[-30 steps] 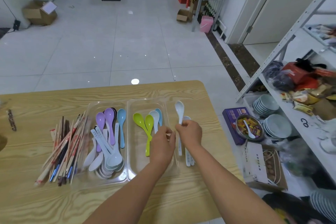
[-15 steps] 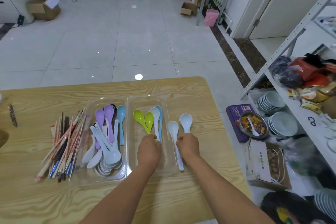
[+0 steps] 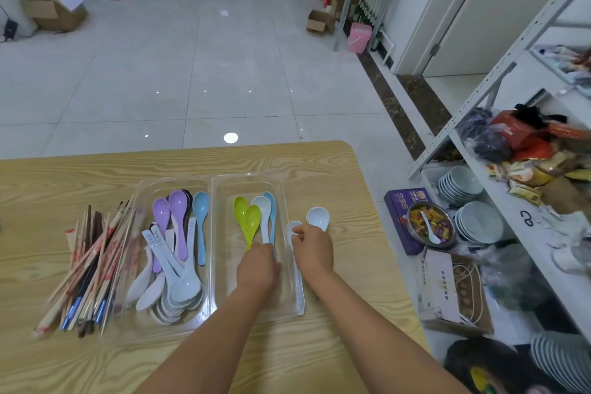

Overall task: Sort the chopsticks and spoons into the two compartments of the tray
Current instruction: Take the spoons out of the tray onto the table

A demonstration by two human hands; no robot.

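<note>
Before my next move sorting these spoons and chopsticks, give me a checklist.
1. Grip of right hand on white spoons: ok, fingers curled.
2. Those spoons in a compartment: not ok, on the table at the right edge of the tray.
3. All chopsticks in the tray: not ok, piled on the table left of it.
4. A compartment free for chopsticks: not ok, both hold spoons.
5. Grip of left hand on green spoons: cannot tell, fingers hidden.

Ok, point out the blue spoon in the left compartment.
The light blue spoon along the left compartment's right side; the rest are purple, white or dark.
</note>
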